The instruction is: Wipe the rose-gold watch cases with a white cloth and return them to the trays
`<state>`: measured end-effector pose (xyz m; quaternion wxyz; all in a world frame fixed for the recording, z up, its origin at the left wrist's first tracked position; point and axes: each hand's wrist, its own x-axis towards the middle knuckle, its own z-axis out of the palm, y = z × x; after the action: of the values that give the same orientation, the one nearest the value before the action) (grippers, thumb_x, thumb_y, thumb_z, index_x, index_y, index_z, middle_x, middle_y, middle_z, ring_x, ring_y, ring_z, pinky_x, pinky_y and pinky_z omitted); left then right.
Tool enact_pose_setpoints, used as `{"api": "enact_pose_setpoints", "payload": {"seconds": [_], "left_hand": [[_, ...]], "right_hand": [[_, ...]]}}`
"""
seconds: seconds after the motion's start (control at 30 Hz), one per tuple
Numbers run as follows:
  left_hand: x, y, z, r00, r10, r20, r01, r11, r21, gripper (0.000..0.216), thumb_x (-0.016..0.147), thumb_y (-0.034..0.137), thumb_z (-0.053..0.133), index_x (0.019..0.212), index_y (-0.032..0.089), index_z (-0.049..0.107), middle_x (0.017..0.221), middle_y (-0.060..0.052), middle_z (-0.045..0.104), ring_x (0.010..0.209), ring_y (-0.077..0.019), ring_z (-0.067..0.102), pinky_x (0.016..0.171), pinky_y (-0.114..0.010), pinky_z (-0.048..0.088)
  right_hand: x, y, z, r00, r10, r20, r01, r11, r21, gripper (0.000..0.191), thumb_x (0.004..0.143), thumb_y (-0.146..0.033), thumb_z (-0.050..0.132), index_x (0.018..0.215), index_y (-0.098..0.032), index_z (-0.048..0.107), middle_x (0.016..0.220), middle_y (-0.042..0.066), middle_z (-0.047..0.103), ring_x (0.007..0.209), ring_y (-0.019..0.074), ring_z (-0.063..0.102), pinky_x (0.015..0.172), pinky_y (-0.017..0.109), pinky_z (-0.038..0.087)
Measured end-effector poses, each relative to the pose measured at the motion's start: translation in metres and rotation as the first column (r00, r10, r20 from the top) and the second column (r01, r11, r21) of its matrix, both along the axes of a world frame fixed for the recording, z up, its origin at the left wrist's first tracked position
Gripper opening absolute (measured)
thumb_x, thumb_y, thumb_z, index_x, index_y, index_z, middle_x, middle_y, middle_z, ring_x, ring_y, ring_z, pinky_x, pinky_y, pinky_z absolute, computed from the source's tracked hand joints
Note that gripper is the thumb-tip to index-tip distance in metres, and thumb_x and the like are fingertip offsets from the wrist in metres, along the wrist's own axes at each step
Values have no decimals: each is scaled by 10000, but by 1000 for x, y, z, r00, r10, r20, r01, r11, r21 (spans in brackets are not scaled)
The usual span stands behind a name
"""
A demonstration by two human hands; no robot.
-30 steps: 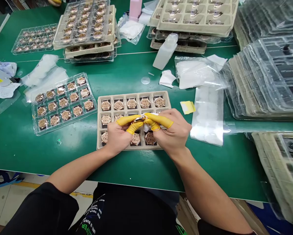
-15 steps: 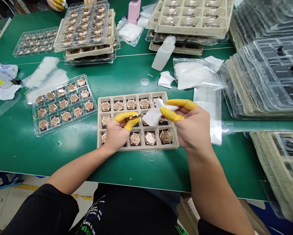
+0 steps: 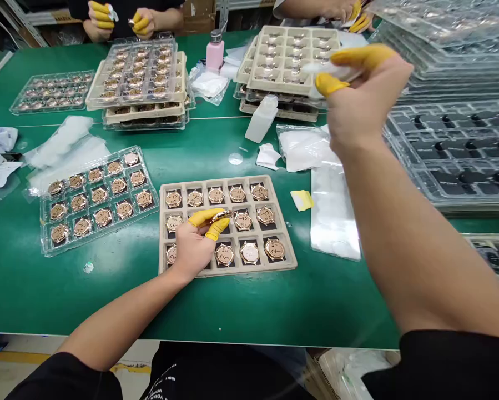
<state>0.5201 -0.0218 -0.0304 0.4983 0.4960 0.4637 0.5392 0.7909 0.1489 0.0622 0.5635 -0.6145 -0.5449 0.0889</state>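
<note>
My left hand (image 3: 197, 241) pinches a rose-gold watch case (image 3: 221, 216) between yellow-covered thumb and fingers. The case is seen nearly edge-on, above the beige tray (image 3: 162, 222). Several rose-gold watch cases lie in the tray's compartments, backs up with markings; my hand hides some. At the upper right, my right hand (image 3: 363, 94) is raised, slightly blurred, its yellow-covered thumb and finger closed on a white cloth (image 3: 343, 71). It appears in front of the far stack of trays.
Left, a clear plastic tray (image 3: 45, 244) holds more watch cases. Behind stand stacked trays (image 3: 97, 100), a pink bottle (image 3: 215, 53) and a tilted white bottle (image 3: 261, 119). Clear trays (image 3: 440, 200) pile up right. Co-workers' hands (image 3: 143, 23) show across the table.
My right hand has lifted up and away from the tray with the white cloth. My left hand still holds the watch case over the tray. The view has tilted up, showing more of the co-workers.
</note>
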Motion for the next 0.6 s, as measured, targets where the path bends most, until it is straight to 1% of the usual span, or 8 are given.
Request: {"api": "enact_pose_setpoints", "payload": {"seconds": [0.07,0.13,0.2,0.27,0.37,0.43,0.53,0.6], "left_hand": [[0,0,0,1000,-7,0,7,1000,-17,293,789,372,821,1004,178,780,997,-86,800,939,-210,769,924,-373,644],[-1,-1,-1,1000,-28,-5,28,999,-31,291,788,364,823,1015,185,787,983,-85,801,916,-207,769,904,-366,650],[-1,-2,-2,999,-49,-15,48,998,-30,291,777,358,835,1012,192,793,961,-81,800,881,-202,765,871,-355,657],[-1,-3,-3,998,-60,-22,59,998,-18,294,757,354,853,1000,197,798,946,-74,799,847,-194,758,841,-342,661],[-1,-4,-3,997,-68,-28,68,998,-10,296,749,354,861,997,204,803,945,-70,797,824,-188,751,826,-335,661],[-1,-4,-3,997,-71,-36,70,997,-16,295,753,363,857,996,204,805,941,-72,795,815,-190,750,819,-336,662],[-1,-4,-3,996,-75,-49,74,997,-19,304,760,371,849,1010,204,806,926,-70,792,810,-187,747,814,-332,662],[0,-4,-3,996,-75,-50,74,997,-18,313,763,376,846,1021,204,805,916,-68,790,810,-183,745,813,-328,661]], "right_hand": [[3,22,5,949,-9,316,11,1000,-5,59,859,-339,731,857,-387,696,1080,-13,732,1038,216,644,1019,433,541],[3,38,-2,898,42,438,9,994,-112,52,872,-341,712,852,-389,718,1066,-23,739,1064,236,643,1038,455,523],[0,50,-15,906,70,417,14,981,-195,85,869,-293,720,925,-351,748,1064,-20,755,1088,239,651,1078,447,494],[-4,57,-26,919,78,387,12,974,-225,144,898,-250,686,1026,-261,751,1114,20,758,1110,227,657,1100,420,470],[-11,56,-31,890,125,439,-12,968,-251,218,917,-171,637,1119,-138,709,1199,83,733,1161,217,635,1120,391,424],[-14,50,-30,833,224,505,-74,951,-300,181,896,-131,650,1070,-132,698,1213,74,724,1196,205,613,1146,377,377],[-17,42,-27,756,355,550,-168,917,-361,40,888,-127,635,878,-139,672,1188,52,730,1231,175,595,1149,321,338],[-19,39,-27,767,359,532,-182,917,-356,152,892,-172,604,745,-144,630,1155,38,741,1261,172,584,1123,292,341]]}}
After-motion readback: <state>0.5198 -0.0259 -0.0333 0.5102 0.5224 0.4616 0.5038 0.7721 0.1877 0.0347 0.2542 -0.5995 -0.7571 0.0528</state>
